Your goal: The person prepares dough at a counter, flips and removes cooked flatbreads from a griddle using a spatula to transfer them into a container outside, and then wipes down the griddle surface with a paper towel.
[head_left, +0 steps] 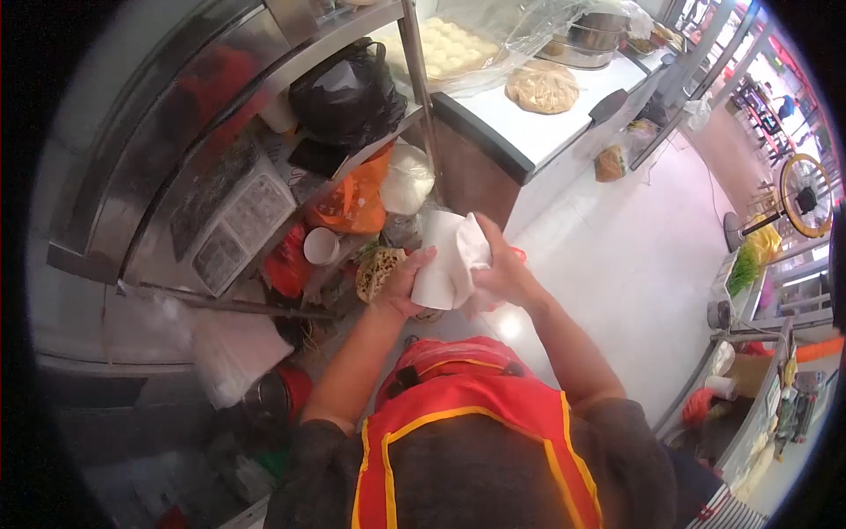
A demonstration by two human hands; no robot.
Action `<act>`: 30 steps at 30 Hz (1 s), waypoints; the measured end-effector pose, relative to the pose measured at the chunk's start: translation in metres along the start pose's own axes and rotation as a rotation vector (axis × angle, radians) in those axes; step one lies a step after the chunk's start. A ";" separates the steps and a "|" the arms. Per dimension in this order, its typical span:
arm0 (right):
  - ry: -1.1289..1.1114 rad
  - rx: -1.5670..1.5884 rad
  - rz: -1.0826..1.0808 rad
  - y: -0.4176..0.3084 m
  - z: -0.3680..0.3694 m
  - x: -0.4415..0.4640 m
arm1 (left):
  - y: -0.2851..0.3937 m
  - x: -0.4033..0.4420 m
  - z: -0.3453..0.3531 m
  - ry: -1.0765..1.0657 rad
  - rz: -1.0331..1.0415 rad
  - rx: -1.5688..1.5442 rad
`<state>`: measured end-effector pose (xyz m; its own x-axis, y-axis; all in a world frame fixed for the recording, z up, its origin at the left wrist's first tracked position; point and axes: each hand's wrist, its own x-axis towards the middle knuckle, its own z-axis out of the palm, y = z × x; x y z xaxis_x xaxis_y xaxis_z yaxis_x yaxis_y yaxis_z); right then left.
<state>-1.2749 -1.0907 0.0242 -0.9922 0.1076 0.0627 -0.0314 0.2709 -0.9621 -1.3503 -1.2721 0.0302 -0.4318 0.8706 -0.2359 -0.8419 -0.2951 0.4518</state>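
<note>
In front of my red apron (476, 388) with yellow edging, both hands are on a white paper roll (436, 264). My left hand (405, 284) grips its left side, the thumb lying on the paper. On the other side my right hand (509, 271) is closed on a loose, folded end of the paper; its fingertips are partly hidden. Something red and thin, like plastic, shows behind my right hand. Just left of the roll is a plastic bag with brown, speckled contents (379, 271). A white cup (322, 246) lies farther left, its opening toward me.
To the left, a metal shelf (414, 79) holds a black plastic bag (348, 93), an orange bag (357, 198) and clear containers (247, 225). Pale dough balls (454, 48), a bagged brown item (542, 86) and metal steamers (590, 40) are on the counter (493, 115). A fan (806, 194) stands right.
</note>
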 end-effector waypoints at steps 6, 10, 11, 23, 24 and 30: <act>-0.537 -0.189 0.230 0.006 -0.038 -0.007 | -0.014 -0.002 -0.013 0.084 0.034 0.159; -0.103 -0.133 -0.078 0.039 -0.044 -0.012 | -0.033 0.004 -0.016 0.233 0.047 -0.011; 0.061 -0.158 -0.226 0.037 -0.042 -0.013 | -0.037 0.008 -0.025 0.214 0.050 -0.011; 0.379 1.444 0.321 0.006 0.008 -0.023 | 0.023 0.042 -0.056 0.771 0.598 1.007; 0.444 1.269 0.327 0.000 0.006 -0.034 | 0.052 0.035 -0.071 0.798 0.576 0.840; 0.613 1.089 0.296 0.019 -0.013 -0.027 | 0.194 0.026 -0.094 1.184 0.911 1.222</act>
<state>-1.2472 -1.0758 0.0080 -0.7698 0.5283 -0.3583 -0.1901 -0.7255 -0.6614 -1.5558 -1.3439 0.0307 -0.9512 -0.1870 0.2454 0.1505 0.4133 0.8981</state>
